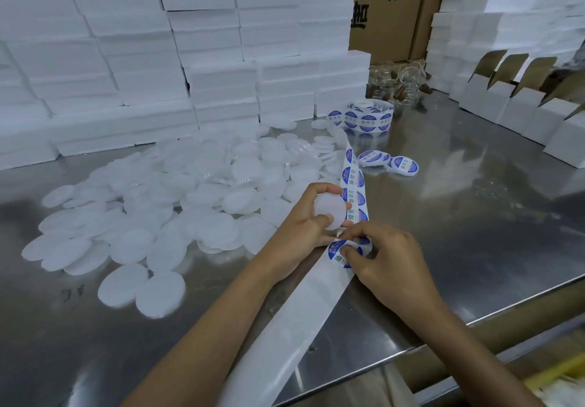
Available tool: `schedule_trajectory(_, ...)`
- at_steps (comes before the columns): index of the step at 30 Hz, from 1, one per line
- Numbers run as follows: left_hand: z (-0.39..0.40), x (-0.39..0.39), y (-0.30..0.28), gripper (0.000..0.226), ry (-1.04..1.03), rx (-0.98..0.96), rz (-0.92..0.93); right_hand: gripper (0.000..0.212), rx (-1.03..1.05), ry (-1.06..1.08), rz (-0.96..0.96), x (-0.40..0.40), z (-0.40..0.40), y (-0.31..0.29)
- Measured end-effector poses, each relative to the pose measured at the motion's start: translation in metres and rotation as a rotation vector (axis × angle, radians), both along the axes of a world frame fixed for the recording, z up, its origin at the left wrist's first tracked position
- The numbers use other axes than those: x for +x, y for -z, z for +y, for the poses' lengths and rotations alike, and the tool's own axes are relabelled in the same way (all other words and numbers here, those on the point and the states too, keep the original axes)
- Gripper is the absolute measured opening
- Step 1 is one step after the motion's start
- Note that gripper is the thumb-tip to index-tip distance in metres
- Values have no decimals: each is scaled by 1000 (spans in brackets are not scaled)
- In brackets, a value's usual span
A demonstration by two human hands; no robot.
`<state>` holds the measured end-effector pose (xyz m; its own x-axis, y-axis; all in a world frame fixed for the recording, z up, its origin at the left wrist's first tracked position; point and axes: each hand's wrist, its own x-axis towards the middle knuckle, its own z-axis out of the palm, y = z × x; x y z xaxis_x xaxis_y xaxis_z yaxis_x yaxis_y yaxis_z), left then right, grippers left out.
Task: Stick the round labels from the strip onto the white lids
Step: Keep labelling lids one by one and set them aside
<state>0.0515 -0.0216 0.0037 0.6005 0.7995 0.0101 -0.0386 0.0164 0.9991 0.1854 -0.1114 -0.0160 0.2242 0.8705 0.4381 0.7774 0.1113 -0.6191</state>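
Peeling is the step in hand: lift the label (343,253) by its edge, keep it flat, then centre it on the lid (329,212). The right hand (384,256), fingers curled, pinches that label on the strip (353,185). The left hand (305,221) grips the bare lid just above, over the counter (474,216).
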Motion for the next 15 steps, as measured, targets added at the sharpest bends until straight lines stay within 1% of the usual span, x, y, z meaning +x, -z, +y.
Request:
schedule_trajectory(6,-2,-1,-1,45,13,22,28,19,91,11,-39,-2,-3,-2)
schedule_trajectory(9,-2,-1,-3,45,-1,74,70,18,169,38,-70,-3,-6,-5)
schedule_trajectory(12,-3,-2,-4,43,-13,145,142,15,207,59,-99,-5,-7,-6)
schedule_trajectory(15,-2,-4,-4,42,-24,176,174,14,235,54,-108,-7,-8,-7)
